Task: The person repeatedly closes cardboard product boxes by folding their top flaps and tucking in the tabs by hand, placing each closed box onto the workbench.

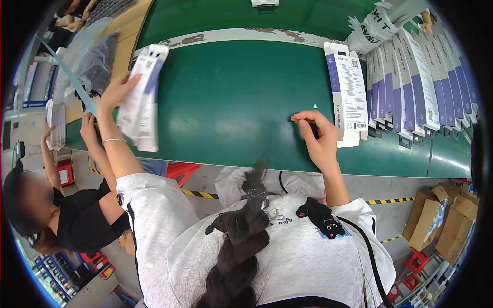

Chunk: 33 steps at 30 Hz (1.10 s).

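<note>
At the left of the table, my left hand [117,92] is closed on white and purple flat cartons [146,102], which stand tilted and overlap. My right hand [321,141] is over the table's right part, its fingers loosely bent, the thumb apart from them, and nothing visible in it. Just right of it lies a white smartwatch carton [352,92] with a purple band and printed text. A small white triangle [315,106] shows on the green table [231,102] above my right hand.
A row of upright smartwatch cartons [416,87] lines the right side, beside a wrapped white roll [372,31]. At the left are a clear plastic bag [92,56], cardboard [134,23] and a co-worker [82,215] with arms at the table. Cardboard boxes [423,215] stand on the floor.
</note>
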### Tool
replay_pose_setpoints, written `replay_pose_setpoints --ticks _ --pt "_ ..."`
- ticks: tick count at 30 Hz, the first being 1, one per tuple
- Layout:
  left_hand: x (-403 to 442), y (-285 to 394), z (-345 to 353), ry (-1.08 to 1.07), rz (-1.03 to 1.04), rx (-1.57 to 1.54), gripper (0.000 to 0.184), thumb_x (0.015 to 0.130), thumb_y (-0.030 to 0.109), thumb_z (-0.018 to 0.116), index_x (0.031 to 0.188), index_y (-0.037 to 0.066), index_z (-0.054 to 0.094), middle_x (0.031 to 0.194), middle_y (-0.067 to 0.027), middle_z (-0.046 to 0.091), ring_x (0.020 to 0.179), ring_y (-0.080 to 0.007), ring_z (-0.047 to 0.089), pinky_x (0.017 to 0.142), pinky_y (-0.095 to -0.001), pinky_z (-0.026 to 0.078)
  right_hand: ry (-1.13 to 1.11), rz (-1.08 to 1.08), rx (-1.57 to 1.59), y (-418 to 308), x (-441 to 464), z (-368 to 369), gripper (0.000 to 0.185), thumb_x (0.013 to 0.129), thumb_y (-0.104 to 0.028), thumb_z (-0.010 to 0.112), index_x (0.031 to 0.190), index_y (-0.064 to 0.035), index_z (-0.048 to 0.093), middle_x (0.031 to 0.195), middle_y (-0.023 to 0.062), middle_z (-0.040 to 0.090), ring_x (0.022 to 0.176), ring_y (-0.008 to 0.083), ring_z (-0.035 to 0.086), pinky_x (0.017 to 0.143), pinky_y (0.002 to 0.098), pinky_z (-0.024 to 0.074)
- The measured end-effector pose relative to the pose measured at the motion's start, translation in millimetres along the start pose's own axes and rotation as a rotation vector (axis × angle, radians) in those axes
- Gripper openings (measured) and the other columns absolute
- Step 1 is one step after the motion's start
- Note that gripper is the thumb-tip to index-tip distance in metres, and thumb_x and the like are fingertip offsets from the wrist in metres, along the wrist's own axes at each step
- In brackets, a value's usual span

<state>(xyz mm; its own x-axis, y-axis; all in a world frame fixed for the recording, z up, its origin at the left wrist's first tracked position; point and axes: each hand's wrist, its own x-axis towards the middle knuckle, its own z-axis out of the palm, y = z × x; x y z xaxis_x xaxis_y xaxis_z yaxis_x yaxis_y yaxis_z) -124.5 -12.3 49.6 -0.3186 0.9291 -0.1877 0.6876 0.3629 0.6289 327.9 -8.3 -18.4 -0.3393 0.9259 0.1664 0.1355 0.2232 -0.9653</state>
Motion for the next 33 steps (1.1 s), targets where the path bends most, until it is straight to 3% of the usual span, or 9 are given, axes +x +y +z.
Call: replay_pose_setpoints --ticks 6,9,14,19,23,26,29,31,33 --pt "-7.3 60.9 73.0 -0.187 -0.028 -0.266 0.047 0.089 0.038 0.055 0.111 -0.003 0.053 0.095 -0.0033 0.060 0.083 -0.0073 0.054 0.072 -0.0236 0.045 -0.039 -0.014 -0.035 0.2 0.0 -1.0 0.012 0.085 0.002 0.052 0.093 0.0017 0.060 0.090 0.0091 0.063 0.082 0.0152 0.061 0.074 0.0245 0.0464" --pt "-17.3 93.9 114.7 -0.170 -0.016 -0.675 0.047 0.089 0.040 0.054 0.107 -0.004 0.055 0.087 -0.0034 0.061 0.070 -0.0053 0.055 0.060 -0.0204 0.046 0.020 -0.031 -0.008 -0.3 -1.4 -0.9 0.012 0.085 0.002 0.052 0.094 0.0018 0.060 0.090 0.0091 0.063 0.082 0.0151 0.060 0.075 0.0243 0.0460" --pt "-30.8 127.0 187.6 -0.360 -0.045 -1.189 0.045 0.090 0.032 0.054 0.114 -0.006 0.049 0.104 -0.0105 0.060 0.091 -0.0139 0.059 0.079 -0.0278 0.048 0.345 -0.149 0.243 -1.2 0.7 -7.2 0.018 0.084 0.003 0.052 0.101 0.0027 0.057 0.102 0.0114 0.060 0.092 0.0160 0.055 0.082 0.0267 0.0423" --pt "-52.2 156.2 196.3 -0.239 0.086 -1.372 0.041 0.091 0.025 0.054 0.117 -0.005 0.044 0.107 -0.0110 0.058 0.093 -0.0158 0.059 0.080 -0.0278 0.048 0.106 -0.304 -0.251 -4.0 2.2 -14.7 0.028 0.071 -0.006 0.067 0.097 -0.0052 0.060 0.112 0.0107 0.056 0.106 0.0286 0.049 0.092 0.0356 0.0370" --pt "-69.7 139.1 170.6 -0.276 0.203 -1.450 0.041 0.085 0.014 0.057 0.119 -0.004 0.042 0.109 -0.0126 0.057 0.096 -0.0179 0.059 0.084 -0.0301 0.048 -0.026 -0.274 -0.523 -11.2 10.8 -10.7 0.037 0.070 -0.008 0.070 0.105 -0.0088 0.060 0.132 0.0105 0.044 0.128 0.0360 0.028 0.103 0.0428 0.0278" --pt "-91.0 132.6 167.0 -0.223 0.235 -1.359 0.049 0.080 0.010 0.061 0.122 -0.003 0.038 0.112 -0.0131 0.056 0.100 -0.0202 0.058 0.087 -0.0333 0.046 0.215 -0.299 -0.677 -13.1 21.0 -7.9 0.037 0.073 -0.001 0.064 0.109 -0.0089 0.060 0.135 0.0128 0.039 0.126 0.0380 0.030 0.101 0.0418 0.0295" --pt "-109.4 138.1 180.6 -0.155 0.294 -1.169 0.075 0.076 0.004 0.065 0.132 0.002 0.014 0.116 -0.0166 0.050 0.103 -0.0215 0.054 0.088 -0.0343 0.045 0.321 -0.354 -0.574 -13.7 24.1 -18.1 0.028 0.078 0.001 0.057 0.106 -0.0047 0.060 0.124 0.0127 0.049 0.109 0.0287 0.045 0.090 0.0346 0.0381" --pt "-119.4 150.8 189.4 -0.183 0.365 -1.074 0.090 0.077 0.005 0.066 0.134 0.008 -0.004 0.117 -0.0202 0.046 0.104 -0.0213 0.052 0.088 -0.0338 0.043 0.228 -0.242 0.077 -14.2 21.7 -19.0 0.025 0.082 -0.002 0.055 0.107 -0.0009 0.059 0.117 0.0126 0.053 0.099 0.0207 0.052 0.084 0.0295 0.0415" --pt "-126.8 160.8 202.3 -0.204 0.386 -1.108 0.089 0.076 0.004 0.063 0.135 0.009 -0.003 0.119 -0.0199 0.045 0.103 -0.0208 0.053 0.088 -0.0343 0.043 0.064 -0.255 0.281 -18.7 17.7 -21.6 0.030 0.084 -0.002 0.055 0.113 0.0044 0.053 0.112 0.0127 0.053 0.091 0.0160 0.055 0.079 0.0255 0.0432"
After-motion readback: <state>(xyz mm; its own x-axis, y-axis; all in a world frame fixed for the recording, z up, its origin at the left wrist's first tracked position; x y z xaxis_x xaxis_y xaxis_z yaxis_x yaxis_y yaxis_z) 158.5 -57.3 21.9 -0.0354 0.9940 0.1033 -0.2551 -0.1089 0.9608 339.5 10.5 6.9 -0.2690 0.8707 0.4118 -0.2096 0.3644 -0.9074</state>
